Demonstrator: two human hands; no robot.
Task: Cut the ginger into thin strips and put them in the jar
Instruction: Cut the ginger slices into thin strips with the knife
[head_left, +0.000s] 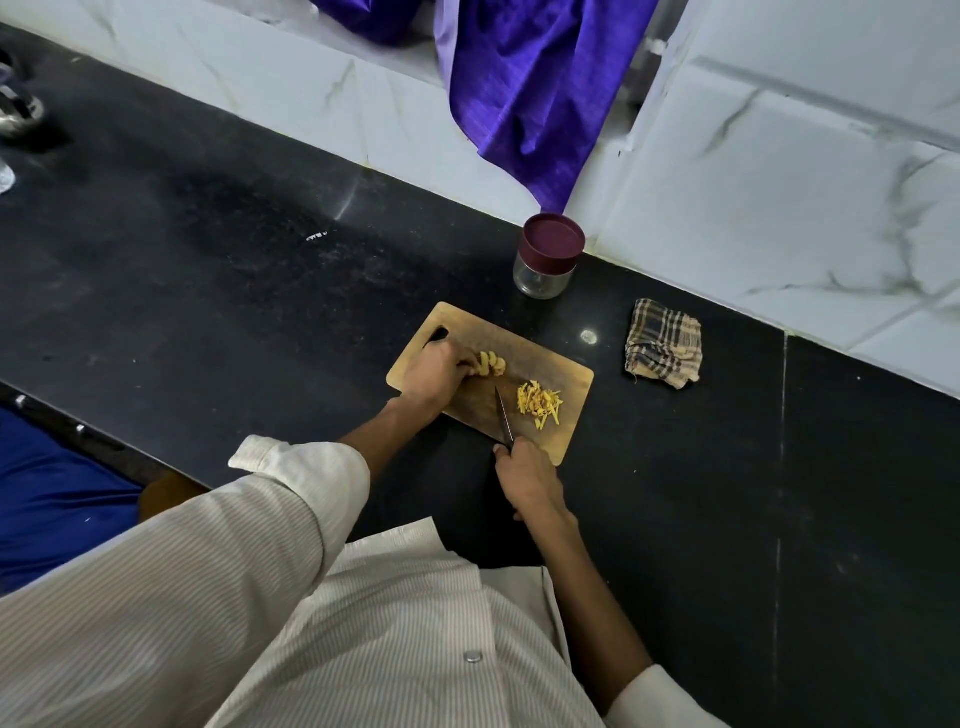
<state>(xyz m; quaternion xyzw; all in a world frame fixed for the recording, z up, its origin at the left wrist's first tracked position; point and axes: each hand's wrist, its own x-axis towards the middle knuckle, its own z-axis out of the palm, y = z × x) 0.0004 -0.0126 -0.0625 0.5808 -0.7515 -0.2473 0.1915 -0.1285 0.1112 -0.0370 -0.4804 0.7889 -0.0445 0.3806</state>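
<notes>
On the cutting board (569, 384), left hand (434, 376) pinned the ginger (492, 362) under curled fingers; right hand (530, 480) gripped the knife (503, 413), nearer, strips (539, 404) lying right

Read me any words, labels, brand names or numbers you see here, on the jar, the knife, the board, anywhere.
None can be read.
Jar: maroon lid and clear glass, no label showing.
Knife: no mark legible on the blade.
Cutting board: plain wood.
White smudge on the counter: may be print, too small and blurred to tell.
</notes>
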